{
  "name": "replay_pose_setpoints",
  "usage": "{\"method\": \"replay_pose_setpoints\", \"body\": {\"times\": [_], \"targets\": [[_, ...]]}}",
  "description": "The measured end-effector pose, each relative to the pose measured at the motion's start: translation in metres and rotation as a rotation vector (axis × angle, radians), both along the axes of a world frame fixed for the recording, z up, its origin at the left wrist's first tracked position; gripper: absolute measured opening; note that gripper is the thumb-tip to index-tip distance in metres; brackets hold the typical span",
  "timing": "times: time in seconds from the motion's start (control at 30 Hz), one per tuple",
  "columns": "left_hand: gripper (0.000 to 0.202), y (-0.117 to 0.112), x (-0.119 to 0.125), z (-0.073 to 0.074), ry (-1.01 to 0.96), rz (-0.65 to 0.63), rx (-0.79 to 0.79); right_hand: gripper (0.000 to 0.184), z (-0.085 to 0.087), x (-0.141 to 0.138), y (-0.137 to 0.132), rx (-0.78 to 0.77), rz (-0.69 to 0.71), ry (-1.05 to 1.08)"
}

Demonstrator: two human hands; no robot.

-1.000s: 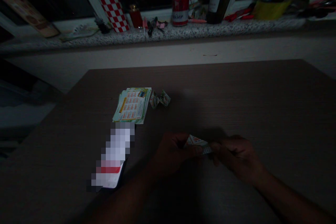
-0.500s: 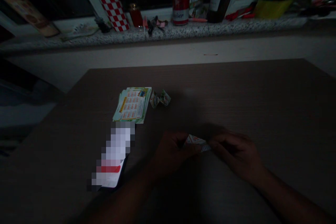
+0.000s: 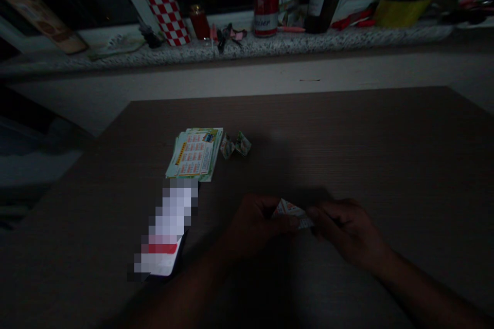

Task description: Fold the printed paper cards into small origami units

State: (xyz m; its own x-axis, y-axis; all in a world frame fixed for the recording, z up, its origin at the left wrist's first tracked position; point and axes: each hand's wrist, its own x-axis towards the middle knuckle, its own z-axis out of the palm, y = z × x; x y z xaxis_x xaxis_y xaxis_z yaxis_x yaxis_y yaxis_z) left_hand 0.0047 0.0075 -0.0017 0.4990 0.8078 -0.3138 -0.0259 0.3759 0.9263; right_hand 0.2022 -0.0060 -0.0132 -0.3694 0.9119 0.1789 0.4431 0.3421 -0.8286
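Note:
Between my two hands is a small folded paper card (image 3: 290,208), printed in white and red, with a pointed top corner. My left hand (image 3: 260,221) pinches its left side, thumb across the front. My right hand (image 3: 343,223) is closed on its right end, fingertips covering that edge. Beyond my left hand lies a stack of calendar cards (image 3: 195,154), printed with red number grids. Touching or close to its right side are two small folded paper pieces (image 3: 235,145). A phone (image 3: 164,262), its screen pixelated, lies left of my left forearm.
The dark wooden table (image 3: 366,139) reaches a white wall. Above, a granite sill (image 3: 231,51) carries a red can (image 3: 265,10), a dark bottle (image 3: 318,2), a red-and-white checkered tube (image 3: 168,13), a small red bottle (image 3: 199,23) and a yellow container (image 3: 401,13). The room is dim.
The folded card shows a little more of its face and pointed corner between my hands. My right-hand fingers have shifted slightly at its right end. The other things lie as before.

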Motion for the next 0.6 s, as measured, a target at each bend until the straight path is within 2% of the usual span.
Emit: {"method": "replay_pose_setpoints", "body": {"times": [0.1, 0.17, 0.23, 0.3, 0.43, 0.53, 0.6], "targets": [[0.015, 0.001, -0.002, 0.001, 0.004, 0.024, -0.001, 0.051, -0.001, 0.003, 0.002, -0.009, 0.012, 0.109], [0.015, 0.002, -0.004, 0.001, 0.003, 0.048, -0.003, 0.049, -0.001, 0.006, 0.004, 0.049, -0.051, 0.131], [0.014, 0.003, -0.005, 0.001, -0.016, 0.071, -0.011, 0.026, -0.002, 0.009, 0.006, 0.133, -0.12, 0.092], [0.014, 0.004, -0.006, -0.001, -0.031, 0.071, -0.014, 0.004, -0.002, 0.011, 0.007, 0.193, -0.101, 0.074], [0.014, 0.006, -0.003, -0.003, -0.04, 0.076, -0.013, 0.016, -0.002, 0.01, 0.008, 0.242, 0.033, 0.101], [0.015, 0.007, -0.001, -0.005, -0.042, 0.12, -0.025, 0.02, -0.001, 0.009, 0.008, 0.285, 0.017, 0.104], [0.025, 0.006, -0.001, -0.006, -0.027, 0.178, 0.0, 0.02, -0.001, 0.009, 0.007, 0.318, -0.037, 0.091]]}}
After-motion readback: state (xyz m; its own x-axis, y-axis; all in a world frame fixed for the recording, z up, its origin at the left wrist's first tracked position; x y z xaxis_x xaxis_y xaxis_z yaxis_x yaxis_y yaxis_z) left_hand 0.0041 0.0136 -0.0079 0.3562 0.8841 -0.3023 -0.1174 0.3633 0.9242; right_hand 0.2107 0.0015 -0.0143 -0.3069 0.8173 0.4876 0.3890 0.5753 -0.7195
